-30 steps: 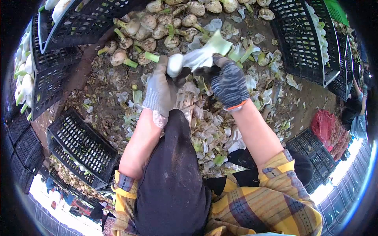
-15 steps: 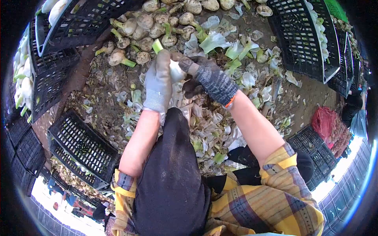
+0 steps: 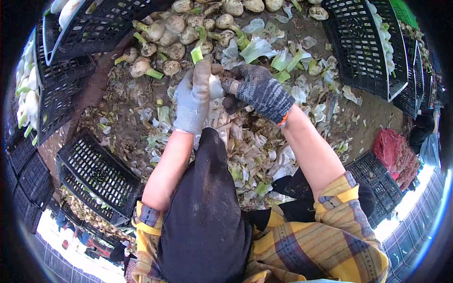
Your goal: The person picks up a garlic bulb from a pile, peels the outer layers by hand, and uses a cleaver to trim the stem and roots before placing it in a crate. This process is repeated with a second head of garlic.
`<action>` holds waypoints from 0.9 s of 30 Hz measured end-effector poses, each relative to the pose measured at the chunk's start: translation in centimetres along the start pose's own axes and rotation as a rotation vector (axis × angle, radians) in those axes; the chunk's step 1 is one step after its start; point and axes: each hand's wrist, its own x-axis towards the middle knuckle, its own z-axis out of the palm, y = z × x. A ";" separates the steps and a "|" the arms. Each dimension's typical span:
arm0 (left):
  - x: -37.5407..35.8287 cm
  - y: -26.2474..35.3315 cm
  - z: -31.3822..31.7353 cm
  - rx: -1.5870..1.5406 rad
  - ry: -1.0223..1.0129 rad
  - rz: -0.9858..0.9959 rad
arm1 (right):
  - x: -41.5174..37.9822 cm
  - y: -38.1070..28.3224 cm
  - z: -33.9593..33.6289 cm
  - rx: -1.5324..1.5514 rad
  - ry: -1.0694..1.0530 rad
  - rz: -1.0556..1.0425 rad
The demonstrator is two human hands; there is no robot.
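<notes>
A peeled white onion [image 3: 215,88] with a cut green stem is in my left hand [image 3: 194,94], which wears a pale, dirt-stained glove. The stem points up past the fingers, and part of the bulb is hidden by them. My right hand [image 3: 264,92], in a dark speckled knit glove with an orange cuff edge, is curled at the bulb's right side. Its dirty fingertips touch or nearly touch the onion; what they pinch is hidden. Just beyond my hands lies a pile of unpeeled onions [image 3: 174,23] with soil on their skins.
Skins and leaf scraps [image 3: 250,155] litter the ground beneath my hands. Black crates stand at the upper left [image 3: 94,33], lower left [image 3: 101,172] and upper right [image 3: 356,45], some holding white onions. A red mesh bag [image 3: 387,146] lies at right, near another person [image 3: 422,127].
My right hand has shifted slightly right and turned, its fingers sliding along the bulb's side. My left hand has tilted a little, still holding the onion.
</notes>
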 end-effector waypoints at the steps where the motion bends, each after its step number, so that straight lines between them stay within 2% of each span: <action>1: 0.0 0.0 0.2 -0.020 0.020 -0.010 | 0.0 -0.1 0.0 -0.074 0.010 -0.019; 3: 0.2 -0.1 0.2 -0.053 0.035 -0.013 | -0.4 -0.7 -0.5 -0.102 -0.039 0.023; 5: 0.5 -0.8 0.0 -0.079 0.024 -0.006 | -0.4 -0.4 -0.3 -0.200 0.015 -0.028; 8: 1.0 -2.2 0.3 0.080 0.058 0.098 | -0.4 0.2 0.2 -0.274 0.097 -0.136; 9: 1.0 -2.0 0.3 -0.060 0.019 -0.002 | -0.5 0.4 0.5 -0.285 0.123 -0.177; 12: 0.6 -0.6 0.7 -0.062 0.117 -0.101 | -0.6 0.6 1.3 0.229 0.204 -0.083; 13: 0.4 0.4 1.0 -0.186 0.101 -0.171 | -1.0 -1.6 1.2 0.321 0.290 0.065; 16: 0.7 0.2 0.4 -0.257 0.057 -0.223 | 0.6 1.3 0.3 0.205 0.353 -0.001; 20: 1.0 -0.8 0.1 -0.367 0.035 -0.221 | -0.5 1.1 -0.3 0.902 0.062 0.304; 21: 1.0 -0.8 0.1 -0.406 0.001 -0.195 | -0.4 0.8 -0.2 1.016 -0.013 0.282; 24: 0.8 0.1 0.7 -0.489 0.000 -0.158 | -0.6 -0.7 0.3 0.767 -0.078 0.177; 25: 0.7 0.5 0.9 -0.512 0.015 -0.152 | -0.4 0.1 0.7 0.660 -0.072 0.079; 27: 0.6 0.5 0.8 -0.279 0.075 -0.153 | 0.0 0.6 0.7 0.459 -0.002 0.062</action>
